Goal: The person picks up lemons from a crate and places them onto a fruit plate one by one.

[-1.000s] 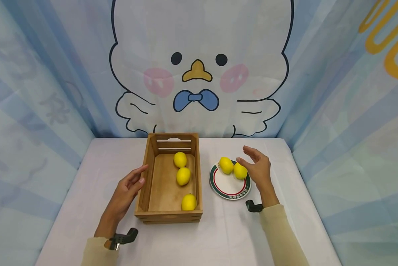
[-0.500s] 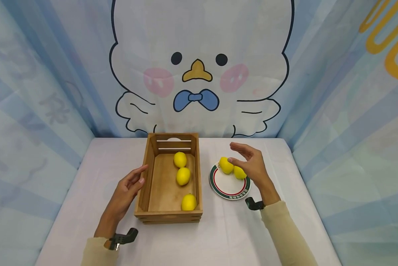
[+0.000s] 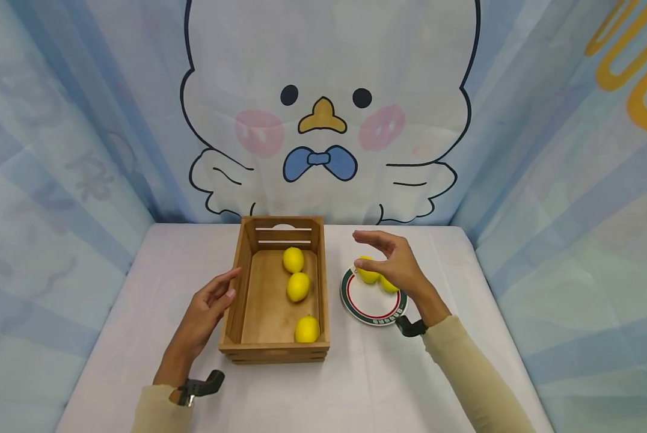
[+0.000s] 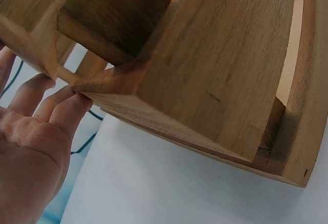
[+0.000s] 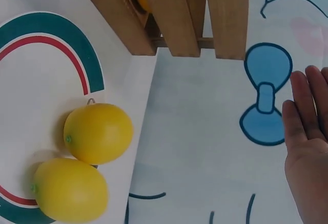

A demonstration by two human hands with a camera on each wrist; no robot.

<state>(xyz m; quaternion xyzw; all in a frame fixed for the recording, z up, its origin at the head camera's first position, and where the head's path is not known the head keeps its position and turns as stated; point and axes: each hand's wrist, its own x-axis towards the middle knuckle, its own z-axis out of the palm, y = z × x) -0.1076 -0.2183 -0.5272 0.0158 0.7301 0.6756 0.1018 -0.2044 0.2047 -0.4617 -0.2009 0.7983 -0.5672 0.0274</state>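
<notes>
1. Left hand [image 3: 207, 313]: fingers loosely extended, fingertips touching the wooden crate's [image 3: 273, 347] left side, gripping nothing.
2. Right hand [image 3: 399, 261]: raised near the plate's [image 3: 369, 308] far rim, thumb and fingers wide apart, holding nothing.
3. Two lemons [image 5: 98, 133]: side by side at that rim.
4. Three lemons [image 3: 298, 287]: inside the crate, two along its right side, one in the near right corner.
5. Crate: by the table's [image 3: 356, 391] far edge.
</notes>
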